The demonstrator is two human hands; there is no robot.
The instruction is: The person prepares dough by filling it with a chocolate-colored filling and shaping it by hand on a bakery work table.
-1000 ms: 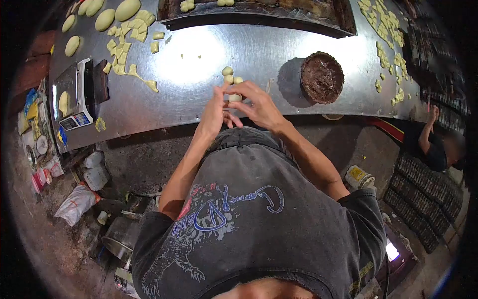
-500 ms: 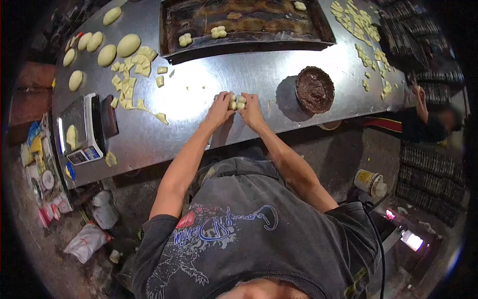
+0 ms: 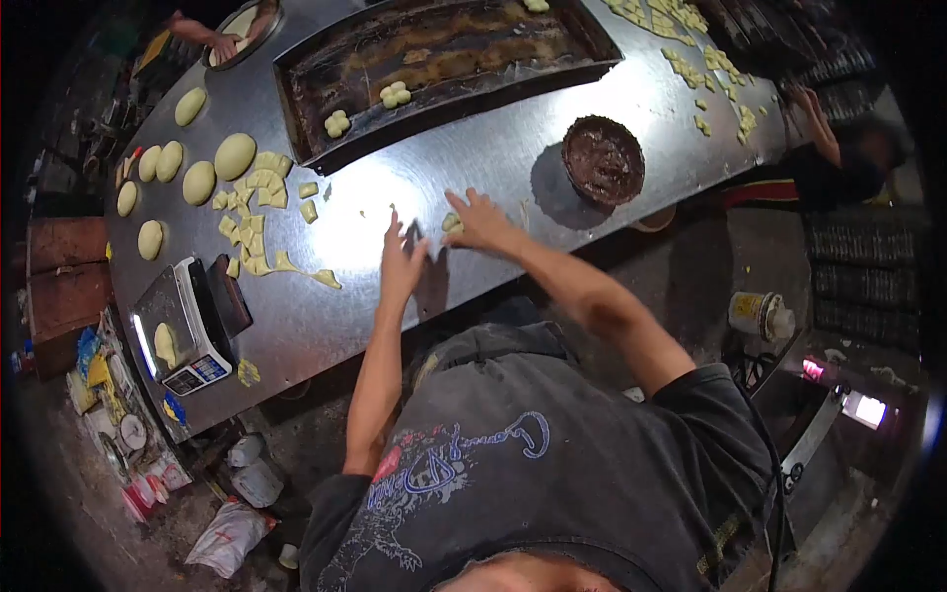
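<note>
Loosely, the left hand (image 3: 401, 261) splayed its fingers near the edge of the table (image 3: 306, 340); the right hand (image 3: 480, 223) arched over dough pieces (image 3: 452, 224), its grip unclear to me, shining metal between them and the tray (image 3: 483, 51).

"What sort of place are we in?"
"A bakery workshop, we'd say: we see dough balls (image 3: 198, 184) on a metal desk (image 3: 318, 328), a digital scale (image 3: 202, 372), a baking tray (image 3: 473, 54) with dough clusters (image 3: 396, 95)."

Bare steel tabletop (image 3: 523, 126) leaves passage between the tray (image 3: 464, 113) and bowl (image 3: 576, 185), while cut dough (image 3: 266, 182) obstructs the left.
</note>
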